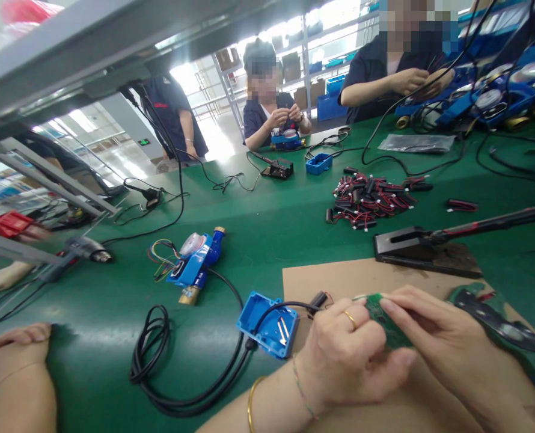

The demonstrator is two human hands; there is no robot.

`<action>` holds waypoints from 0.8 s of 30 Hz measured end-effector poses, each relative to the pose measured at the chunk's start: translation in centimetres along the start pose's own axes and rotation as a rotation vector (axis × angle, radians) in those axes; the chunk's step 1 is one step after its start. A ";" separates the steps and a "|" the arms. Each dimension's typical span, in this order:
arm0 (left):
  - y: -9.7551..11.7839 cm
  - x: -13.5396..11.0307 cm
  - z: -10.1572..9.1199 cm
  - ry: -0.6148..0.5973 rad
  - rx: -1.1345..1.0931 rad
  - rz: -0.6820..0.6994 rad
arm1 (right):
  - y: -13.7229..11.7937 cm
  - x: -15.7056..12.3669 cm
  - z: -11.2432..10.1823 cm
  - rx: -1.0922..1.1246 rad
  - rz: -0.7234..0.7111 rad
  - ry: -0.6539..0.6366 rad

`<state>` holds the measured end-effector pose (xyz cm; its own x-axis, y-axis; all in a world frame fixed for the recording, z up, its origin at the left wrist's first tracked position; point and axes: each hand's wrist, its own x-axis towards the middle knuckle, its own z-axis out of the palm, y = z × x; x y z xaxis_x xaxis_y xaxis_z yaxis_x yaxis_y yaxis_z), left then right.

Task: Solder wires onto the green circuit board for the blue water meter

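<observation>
Both my hands meet over a brown cardboard sheet (339,279) at the near edge of the green table. My left hand (348,355), with a ring and bracelets, is closed on a small green circuit board (387,322). My right hand (448,343) pinches the same board from the right, fingers pressed on its top edge. A black cable (195,385) runs from a small black connector (318,299) by my left hand, past an open blue plastic housing (267,325), and coils to the left.
A blue water meter (198,261) with coloured wires lies at centre left. A pile of red-black wired connectors (371,198) sits further back, a soldering iron on its stand (430,249) to the right. Another person's hands (10,355) rest at lower left; several workers sit opposite.
</observation>
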<state>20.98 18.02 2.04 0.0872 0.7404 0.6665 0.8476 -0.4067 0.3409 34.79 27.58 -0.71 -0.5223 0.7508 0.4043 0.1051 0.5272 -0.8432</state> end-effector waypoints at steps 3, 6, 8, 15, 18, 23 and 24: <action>-0.3 0.3 -0.9 0.131 -0.140 -0.037 | 0.5 0.2 -0.1 0.065 0.115 0.044; -0.8 1.1 -2.4 0.211 -0.170 -0.317 | 1.6 0.4 -0.4 0.122 0.272 0.051; -1.4 1.7 -3.1 0.163 -0.129 -0.509 | 2.3 0.4 -0.3 0.177 0.380 0.019; -2.7 2.0 -2.4 -0.248 -0.180 -0.677 | 1.8 0.5 0.9 0.428 0.572 0.028; -2.6 1.8 -1.9 -0.210 -0.177 -0.677 | 1.6 0.5 1.1 0.450 0.592 0.021; -2.4 1.8 -1.8 -0.182 -0.168 -0.672 | 2.0 0.7 0.7 0.452 0.608 -0.022; -2.4 1.7 -1.8 -0.181 -0.165 -0.672 | 2.1 0.7 0.6 0.446 0.607 -0.040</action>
<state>18.15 19.32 3.59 -0.3281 0.9307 0.1614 0.6600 0.1036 0.7441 34.12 28.99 -2.41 -0.5133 0.8384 -0.1832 0.0360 -0.1923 -0.9807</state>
